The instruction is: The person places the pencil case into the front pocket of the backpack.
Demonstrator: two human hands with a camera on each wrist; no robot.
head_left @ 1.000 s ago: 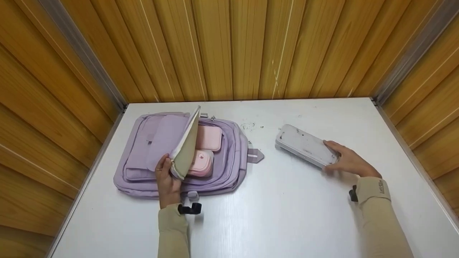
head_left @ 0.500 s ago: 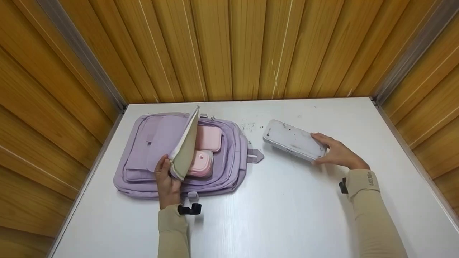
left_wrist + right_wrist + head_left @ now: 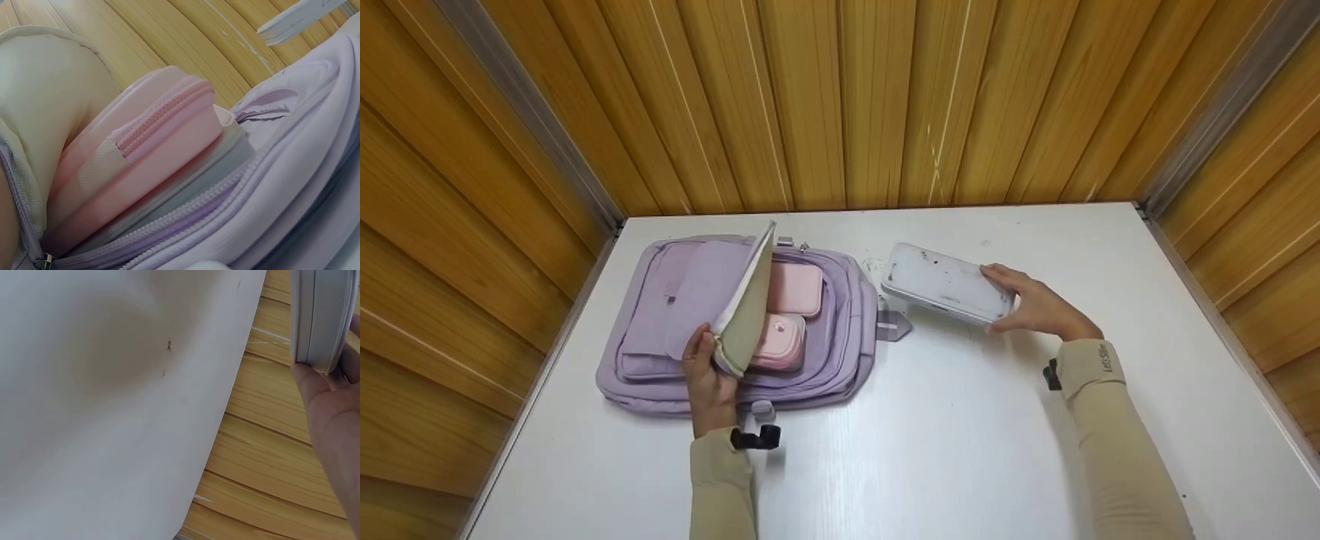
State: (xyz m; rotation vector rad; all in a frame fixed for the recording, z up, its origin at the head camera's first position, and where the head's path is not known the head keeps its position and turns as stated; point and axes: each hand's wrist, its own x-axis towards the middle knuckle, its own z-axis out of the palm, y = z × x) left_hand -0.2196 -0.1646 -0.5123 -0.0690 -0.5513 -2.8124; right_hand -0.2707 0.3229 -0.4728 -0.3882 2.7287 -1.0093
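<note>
A lilac backpack (image 3: 645, 315) lies on the white table with its front compartment unzipped. My left hand (image 3: 710, 379) pinches the edge of the raised flap (image 3: 746, 319), whose cream lining shows. Inside sit a pink zippered case (image 3: 798, 289) and a smaller pink-lidded box (image 3: 780, 343); the left wrist view shows the zippered case (image 3: 169, 140) close up, leaning beside the flap. My right hand (image 3: 1039, 306) grips one end of a flat white case (image 3: 949, 281) with dark specks on its top. The case is held above the table, its far end near the backpack's top loop.
A grey-lilac strap tab (image 3: 894, 325) sticks out from the backpack's right side, and a small strap end (image 3: 763, 410) lies below it. Dark smudges mark the table (image 3: 930, 435) near the back. Wood-patterned walls (image 3: 877, 105) enclose the table's back and sides.
My right hand has carried the white case leftward and slightly toward the back, nearer to the backpack. My left hand has stayed on the flap.
</note>
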